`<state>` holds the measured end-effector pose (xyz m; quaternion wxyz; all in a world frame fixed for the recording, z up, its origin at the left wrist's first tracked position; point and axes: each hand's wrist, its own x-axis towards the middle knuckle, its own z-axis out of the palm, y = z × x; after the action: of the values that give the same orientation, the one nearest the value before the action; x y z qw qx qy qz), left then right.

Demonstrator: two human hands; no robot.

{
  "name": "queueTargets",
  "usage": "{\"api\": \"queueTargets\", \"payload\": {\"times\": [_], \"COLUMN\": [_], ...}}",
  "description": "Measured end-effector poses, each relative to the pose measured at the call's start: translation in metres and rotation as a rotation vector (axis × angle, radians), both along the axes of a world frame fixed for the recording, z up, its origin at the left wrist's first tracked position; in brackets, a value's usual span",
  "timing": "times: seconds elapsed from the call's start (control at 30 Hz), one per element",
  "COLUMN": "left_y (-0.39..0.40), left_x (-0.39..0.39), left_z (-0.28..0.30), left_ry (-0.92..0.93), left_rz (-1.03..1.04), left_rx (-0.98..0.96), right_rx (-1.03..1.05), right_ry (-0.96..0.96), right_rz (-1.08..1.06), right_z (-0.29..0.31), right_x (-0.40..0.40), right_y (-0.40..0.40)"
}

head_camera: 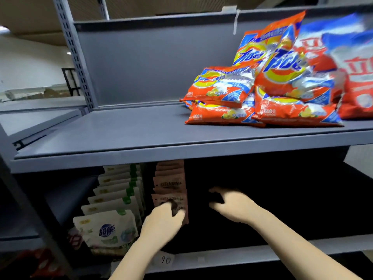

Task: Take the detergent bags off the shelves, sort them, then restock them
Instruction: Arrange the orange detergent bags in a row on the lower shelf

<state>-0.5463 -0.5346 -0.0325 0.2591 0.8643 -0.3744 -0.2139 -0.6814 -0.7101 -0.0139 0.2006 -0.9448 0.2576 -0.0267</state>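
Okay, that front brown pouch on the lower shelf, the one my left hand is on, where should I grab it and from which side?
Pinch the front brown pouch by its upper edge, coming straight in from the open front of the shelf. It stands upright at the head of a packed row, so only its face and top edge are free. The left hand already rests on its face.

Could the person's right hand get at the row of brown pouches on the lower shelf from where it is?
Probably yes. The right hand hovers open inside the lower shelf, just beside the row of brown pouches, with only dark open space between them. The left hand already grips the front pouch, so it might crowd that spot.
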Motion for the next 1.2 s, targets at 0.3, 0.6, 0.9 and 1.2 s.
{"api": "queueTargets", "payload": {"times": [0.3, 0.6, 0.9, 1.2], "left_y": [0.008, -0.053, -0.152, -0.196], "left_x": [-0.06, -0.039, 0.009, 0.043], "left_z": [0.119, 0.222, 0.248, 0.251], "left_ry": [-0.364, -0.405, -0.308, -0.144], "left_rz": [-0.229, -0.094, 0.118, 0.313], "left_rx": [-0.272, -0.608, -0.453, -0.345], "right_rx": [-0.085, -0.08, -0.326, -0.159], "right_ry": [-0.162, -0.49, -0.713, -0.597], "right_rz": [0.044, -0.085, -0.328, -0.412], "right_z": [0.098, 0.19, 0.234, 0.273], "right_x": [-0.066, -0.085, -0.074, -0.068], "right_y": [0.025, -0.004, -0.106, -0.19]}}
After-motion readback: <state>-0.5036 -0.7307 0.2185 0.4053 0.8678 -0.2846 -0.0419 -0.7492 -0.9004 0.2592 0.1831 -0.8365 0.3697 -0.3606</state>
